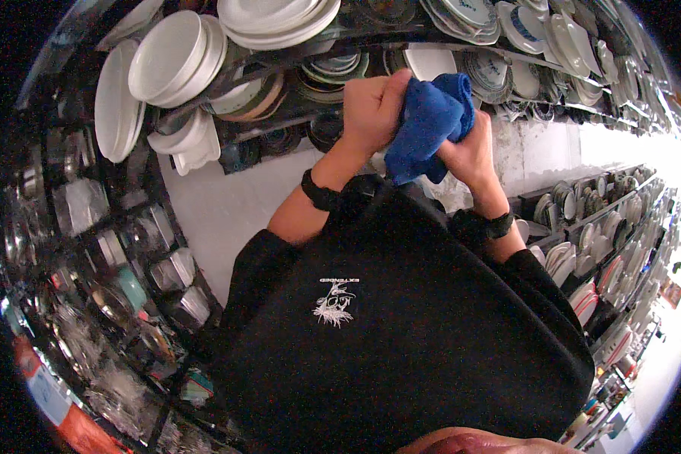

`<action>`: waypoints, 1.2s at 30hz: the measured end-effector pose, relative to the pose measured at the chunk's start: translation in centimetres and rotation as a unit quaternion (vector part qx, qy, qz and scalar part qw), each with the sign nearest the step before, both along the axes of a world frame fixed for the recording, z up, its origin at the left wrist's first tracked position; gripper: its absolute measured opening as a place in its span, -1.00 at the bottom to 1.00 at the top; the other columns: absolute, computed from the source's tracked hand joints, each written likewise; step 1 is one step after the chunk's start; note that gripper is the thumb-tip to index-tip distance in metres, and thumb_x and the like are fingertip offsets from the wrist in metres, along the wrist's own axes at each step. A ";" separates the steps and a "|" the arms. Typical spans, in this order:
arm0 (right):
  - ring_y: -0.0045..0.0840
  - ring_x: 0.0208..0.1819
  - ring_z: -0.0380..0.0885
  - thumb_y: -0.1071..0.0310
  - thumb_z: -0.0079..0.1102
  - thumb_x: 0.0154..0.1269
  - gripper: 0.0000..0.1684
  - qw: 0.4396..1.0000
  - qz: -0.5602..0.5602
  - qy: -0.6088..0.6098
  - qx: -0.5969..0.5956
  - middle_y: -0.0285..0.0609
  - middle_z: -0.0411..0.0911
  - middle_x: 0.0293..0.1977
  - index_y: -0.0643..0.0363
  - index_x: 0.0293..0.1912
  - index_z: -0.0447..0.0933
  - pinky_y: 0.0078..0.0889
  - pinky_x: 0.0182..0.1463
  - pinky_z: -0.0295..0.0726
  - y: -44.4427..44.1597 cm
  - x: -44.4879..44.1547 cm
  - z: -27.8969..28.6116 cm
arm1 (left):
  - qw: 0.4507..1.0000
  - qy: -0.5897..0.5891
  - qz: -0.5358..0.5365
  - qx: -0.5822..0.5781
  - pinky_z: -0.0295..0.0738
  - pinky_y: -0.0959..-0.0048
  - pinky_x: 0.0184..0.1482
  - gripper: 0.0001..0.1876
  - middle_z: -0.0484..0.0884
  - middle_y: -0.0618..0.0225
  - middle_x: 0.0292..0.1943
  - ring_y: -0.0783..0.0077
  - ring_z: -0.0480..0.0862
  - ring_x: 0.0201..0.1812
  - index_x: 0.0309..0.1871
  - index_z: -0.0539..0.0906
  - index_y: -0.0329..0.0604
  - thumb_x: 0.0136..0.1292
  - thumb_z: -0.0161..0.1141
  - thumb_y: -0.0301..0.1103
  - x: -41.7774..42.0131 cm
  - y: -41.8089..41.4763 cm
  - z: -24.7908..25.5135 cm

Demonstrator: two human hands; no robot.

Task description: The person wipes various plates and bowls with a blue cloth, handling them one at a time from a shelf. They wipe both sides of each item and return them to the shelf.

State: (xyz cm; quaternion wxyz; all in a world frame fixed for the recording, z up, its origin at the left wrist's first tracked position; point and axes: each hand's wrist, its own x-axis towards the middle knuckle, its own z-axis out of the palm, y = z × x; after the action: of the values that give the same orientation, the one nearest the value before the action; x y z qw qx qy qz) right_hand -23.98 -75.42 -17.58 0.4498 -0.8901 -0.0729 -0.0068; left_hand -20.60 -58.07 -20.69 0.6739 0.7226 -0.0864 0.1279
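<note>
A blue cloth (428, 122) is bunched between my two hands, in front of my chest and close to the stacked plates. My left hand (374, 108) is curled in a fist around the cloth's left side, thumb uppermost. Lower down, my right hand (471, 150) grips its right side, with the thumb pressed against the folds. Part of each hand's fingers is hidden by the cloth. Just beyond the cloth, a white dish (431, 63) and blue-patterned plates (488, 71) sit on a shelf.
Dark shelves hold stacked white bowls (167, 59) and large white plates (275, 20) ahead. Wrapped wares (82, 204) crowd the shelves on the left. More plate racks (562, 258) line the right. Pale floor (215, 210) shows between the shelving and my body.
</note>
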 end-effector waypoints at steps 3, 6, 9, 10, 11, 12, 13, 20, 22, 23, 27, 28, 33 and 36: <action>-0.70 -0.40 0.53 0.21 0.42 0.01 -0.64 0.998 0.009 0.007 0.055 -0.19 0.63 -0.46 0.32 -0.30 0.61 -0.43 -0.22 0.56 0.1 0.0 0.8 | 0.998 0.052 0.017 0.038 0.16 0.35 -0.59 -0.42 0.38 0.26 -0.77 0.47 0.26 -0.69 -0.61 0.50 -0.44 0.45 0.12 -0.08 0.2 -0.3 0.3; -0.59 -0.19 0.63 0.22 0.48 -0.04 -0.52 0.987 -0.028 -0.046 0.149 -0.14 0.70 -0.23 0.31 -0.14 0.62 -0.41 -0.01 0.59 -0.1 -0.6 1.3 | 0.935 0.175 -0.062 -0.302 0.11 0.43 -0.55 -0.39 0.26 0.50 -0.76 0.51 0.21 -0.64 -0.71 0.32 -0.16 0.50 0.06 -0.04 0.9 -1.0 0.6; -0.43 -0.03 0.65 0.25 0.48 -0.01 -0.41 0.974 -0.019 -0.182 0.135 -0.10 0.68 -0.07 0.35 0.02 0.60 -0.32 0.16 0.54 -1.2 -0.9 -0.6 | 0.786 0.238 -0.132 -0.555 0.06 0.47 -0.52 -0.45 0.12 0.58 -0.69 0.59 0.12 -0.59 -0.65 0.22 0.08 0.51 0.03 0.03 1.8 -1.8 -1.0; -0.41 -0.04 0.65 0.25 0.48 0.00 -0.41 0.970 -0.014 -0.220 0.105 -0.09 0.68 -0.07 0.34 0.03 0.59 -0.30 0.17 0.54 -1.4 -0.5 -0.9 | 0.764 0.269 -0.121 -0.574 0.05 0.48 -0.52 -0.45 0.13 0.58 -0.69 0.59 0.12 -0.59 -0.64 0.23 0.07 0.51 0.02 0.03 2.0 -2.1 -1.4; -0.41 -0.04 0.66 0.24 0.48 0.00 -0.42 0.971 -0.010 -0.216 0.100 -0.10 0.69 -0.08 0.34 0.02 0.60 -0.30 0.17 0.53 -1.7 -0.3 -0.9 | 0.741 0.300 -0.109 -0.591 0.05 0.48 -0.51 -0.45 0.14 0.58 -0.69 0.60 0.12 -0.59 -0.64 0.25 0.05 0.51 0.02 0.04 2.3 -2.3 -1.6; -0.40 -0.05 0.66 0.24 0.48 0.00 -0.43 0.972 -0.007 -0.215 0.095 -0.10 0.69 -0.08 0.33 0.01 0.60 -0.30 0.16 0.53 -2.0 0.0 -1.1 | 0.739 0.265 -0.139 -0.604 0.07 0.49 -0.50 -0.43 0.13 0.56 -0.69 0.59 0.14 -0.58 -0.66 0.22 0.02 0.53 -0.01 0.00 2.1 -2.1 -0.1; -0.40 -0.05 0.66 0.23 0.48 0.00 -0.44 0.973 -0.005 -0.214 0.090 -0.11 0.69 -0.09 0.32 -0.01 0.61 -0.30 0.16 0.53 -2.5 0.2 -1.2 | 0.784 0.232 -0.121 -0.562 0.07 0.49 -0.50 -0.43 0.12 0.55 -0.68 0.59 0.14 -0.58 -0.66 0.21 0.00 0.54 -0.01 -0.03 2.0 -2.4 0.4; -0.13 -0.34 0.66 0.16 0.47 -0.16 -0.52 0.988 -0.009 -0.145 0.055 0.01 0.64 -0.38 0.24 -0.24 0.61 -0.27 -0.17 0.60 -2.9 0.8 2.1 | 0.998 -0.064 -0.010 0.005 0.07 0.37 -0.57 -0.50 0.26 0.44 -0.73 0.55 0.21 -0.66 -0.66 0.36 -0.33 0.49 0.07 -0.33 1.8 -3.2 3.2; -0.04 -0.36 0.62 0.16 0.46 -0.19 -0.54 0.990 -0.017 -0.141 -0.005 0.02 0.61 -0.42 0.23 -0.29 0.59 -0.23 -0.20 0.59 -3.0 1.0 3.1 | 0.983 -0.172 -0.021 0.055 0.06 0.37 -0.58 -0.53 0.26 0.41 -0.74 0.54 0.18 -0.66 -0.62 0.36 -0.36 0.47 0.10 -0.34 2.4 -4.3 4.3; -0.04 -0.37 0.62 0.16 0.45 -0.19 -0.55 0.990 -0.018 -0.142 0.018 0.02 0.60 -0.43 0.22 -0.29 0.59 -0.22 -0.21 0.59 -3.0 0.9 3.2 | 0.988 -0.138 -0.029 0.061 0.07 0.38 -0.58 -0.53 0.26 0.39 -0.74 0.54 0.19 -0.67 -0.62 0.36 -0.37 0.47 0.11 -0.33 2.4 -4.3 4.3; -0.19 -0.31 0.68 0.17 0.49 -0.18 -0.48 0.980 -0.010 -0.160 0.115 0.00 0.65 -0.34 0.23 -0.18 0.61 -0.26 -0.14 0.60 -3.5 0.6 3.3 | 0.998 0.018 -0.050 -0.046 0.12 0.42 -0.59 -0.44 0.36 0.42 -0.73 0.52 0.31 -0.70 -0.68 0.40 -0.25 0.50 0.08 -0.17 1.8 -3.9 5.6; -0.25 -0.27 0.69 0.17 0.51 -0.17 -0.44 0.973 -0.007 -0.177 0.147 -0.02 0.67 -0.30 0.24 -0.14 0.62 -0.28 -0.11 0.60 -3.4 0.5 4.5 | 0.982 0.094 -0.054 -0.158 0.13 0.43 -0.59 -0.42 0.35 0.45 -0.74 0.53 0.32 -0.70 -0.70 0.39 -0.20 0.51 0.06 -0.11 1.7 -3.9 6.3; -0.24 0.08 0.61 0.08 0.56 -0.14 -0.25 0.944 -0.019 -0.214 0.249 0.01 0.63 0.03 0.25 0.06 0.61 -0.17 0.19 0.50 -3.5 0.1 -3.0 | 0.737 0.300 -0.218 -0.565 0.26 0.54 -0.51 -0.39 0.34 0.55 -0.71 0.61 0.30 -0.63 -0.68 0.31 0.12 0.56 -0.21 0.13 3.3 -4.8 3.7; -0.19 0.07 0.60 0.12 0.38 0.06 -0.41 0.945 0.037 -0.282 0.159 -0.01 0.62 0.05 0.22 0.07 0.59 -0.17 0.20 0.49 -3.3 0.3 0.2 | 0.701 0.343 -0.239 -0.578 0.32 0.55 -0.50 -0.44 0.39 0.57 -0.65 0.61 0.36 -0.59 -0.64 0.35 0.14 0.56 -0.20 0.10 3.8 -4.3 0.8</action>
State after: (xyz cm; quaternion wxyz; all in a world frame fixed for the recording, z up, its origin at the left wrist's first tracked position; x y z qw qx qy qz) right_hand -23.65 -78.76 -17.41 0.5469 -0.7651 -0.2279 -0.2520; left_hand -16.84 -62.39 -19.89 0.9502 0.1405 0.0716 -0.2689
